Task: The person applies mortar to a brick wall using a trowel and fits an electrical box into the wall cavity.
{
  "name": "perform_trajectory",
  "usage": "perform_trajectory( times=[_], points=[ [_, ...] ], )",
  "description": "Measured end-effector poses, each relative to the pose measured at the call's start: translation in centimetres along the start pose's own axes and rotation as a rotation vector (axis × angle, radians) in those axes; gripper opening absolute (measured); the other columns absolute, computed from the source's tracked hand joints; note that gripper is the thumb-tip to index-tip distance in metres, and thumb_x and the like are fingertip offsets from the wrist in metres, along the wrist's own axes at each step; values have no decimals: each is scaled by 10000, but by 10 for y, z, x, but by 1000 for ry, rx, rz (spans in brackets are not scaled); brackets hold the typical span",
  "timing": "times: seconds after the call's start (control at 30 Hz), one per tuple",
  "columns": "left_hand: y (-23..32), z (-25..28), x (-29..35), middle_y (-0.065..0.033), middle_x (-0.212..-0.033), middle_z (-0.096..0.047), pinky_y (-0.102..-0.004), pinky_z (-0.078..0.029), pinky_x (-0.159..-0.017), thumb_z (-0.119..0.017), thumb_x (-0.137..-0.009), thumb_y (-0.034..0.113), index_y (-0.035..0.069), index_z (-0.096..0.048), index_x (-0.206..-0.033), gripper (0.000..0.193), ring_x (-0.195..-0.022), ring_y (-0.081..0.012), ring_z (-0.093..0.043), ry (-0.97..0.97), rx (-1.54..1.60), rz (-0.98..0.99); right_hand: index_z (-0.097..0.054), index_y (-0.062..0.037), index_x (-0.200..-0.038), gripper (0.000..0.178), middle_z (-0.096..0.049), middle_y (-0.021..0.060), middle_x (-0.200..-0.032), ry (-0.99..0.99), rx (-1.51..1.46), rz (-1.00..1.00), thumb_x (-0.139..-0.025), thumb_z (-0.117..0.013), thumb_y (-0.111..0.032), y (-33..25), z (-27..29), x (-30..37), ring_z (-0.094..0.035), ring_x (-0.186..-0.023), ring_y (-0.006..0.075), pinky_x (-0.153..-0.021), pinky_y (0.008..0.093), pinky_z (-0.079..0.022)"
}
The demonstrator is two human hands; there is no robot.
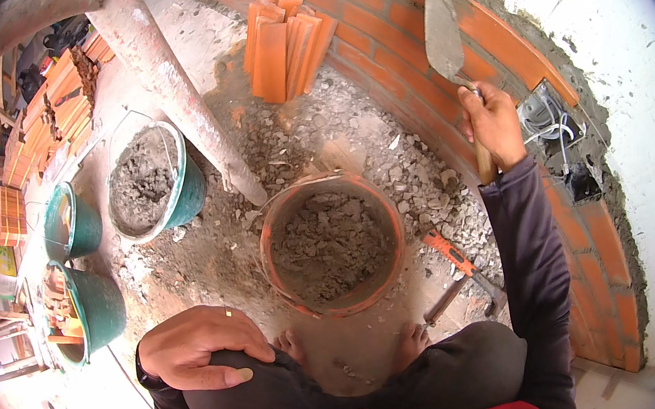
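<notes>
Dark long sleeves [532, 256], finger ring [228, 312]

Trowel handle [483, 160] mostly buried in right hand [493, 125]; only butt end showing below the fist. Trowel blade [442, 33] tip cut off at top edge. Left hand [197, 347] palm hidden, pressed on dark knee [269, 399]. Hammer [463, 274] head half lost behind sleeve [532, 256]. Clutter at far left [31, 132] too small and bent to sort. Wires in wall box [549, 122] tangled, count unclear.
</notes>
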State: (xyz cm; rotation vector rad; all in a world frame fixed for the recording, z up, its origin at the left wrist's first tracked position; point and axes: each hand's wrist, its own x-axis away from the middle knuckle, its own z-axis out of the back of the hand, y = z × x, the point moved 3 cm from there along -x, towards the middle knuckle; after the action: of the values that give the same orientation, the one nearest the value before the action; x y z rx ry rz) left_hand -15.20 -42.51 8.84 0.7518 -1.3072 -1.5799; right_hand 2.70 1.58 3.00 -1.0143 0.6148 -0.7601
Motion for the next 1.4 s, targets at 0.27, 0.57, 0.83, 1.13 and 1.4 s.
perform_trajectory(
  times=[0.27,0.57,0.83,1.13,1.4],
  points=[
    [-7,0,2,-191,-1116,-706,-429,-530,-912,-712,-899,191,-23,-681,-1156,335,-1061,-376,-670,2,16,-15,-634,-5,-865,264,-578,-2,-626,151,-105,-9,-998,-625,-233,13,1,42,-537,-493,87,-466,278,-411],
    [-3,1,-2,-196,-1108,-704,-430,-529,-907,-706,-897,174,-27,-676,-1157,330,-1056,-377,-669,-5,8,-25,-679,33,-931,283,-591,230,-697,106,455,141,-913,-688,-249,25,-9,28,-609,-625,338,-642,439,-487],
    [-3,0,0,-203,-1103,-705,-431,-527,-905,-702,-891,185,-30,-679,-1151,338,-1052,-386,-670,-3,11,-7,-681,13,-963,274,-594,123,-679,188,326,153,-946,-675,-260,47,-7,5,-563,-609,210,-618,371,-470],
    [-5,0,0,-206,-1103,-707,-431,-530,-905,-705,-888,194,-35,-684,-1155,352,-1049,-384,-674,11,17,-25,-676,-20,-913,255,-570,9,-612,226,129,41,-969,-668,-268,58,20,45,-519,-539,93,-520,296,-422],
    [-7,-1,6,-203,-1091,-711,-425,-537,-889,-724,-884,198,-29,-689,-1148,350,-1038,-384,-679,19,-23,-40,-640,-13,-951,167,-528,-30,-643,225,93,-37,-965,-621,-178,61,22,118,-485,-563,65,-515,270,-394]
  ],
)
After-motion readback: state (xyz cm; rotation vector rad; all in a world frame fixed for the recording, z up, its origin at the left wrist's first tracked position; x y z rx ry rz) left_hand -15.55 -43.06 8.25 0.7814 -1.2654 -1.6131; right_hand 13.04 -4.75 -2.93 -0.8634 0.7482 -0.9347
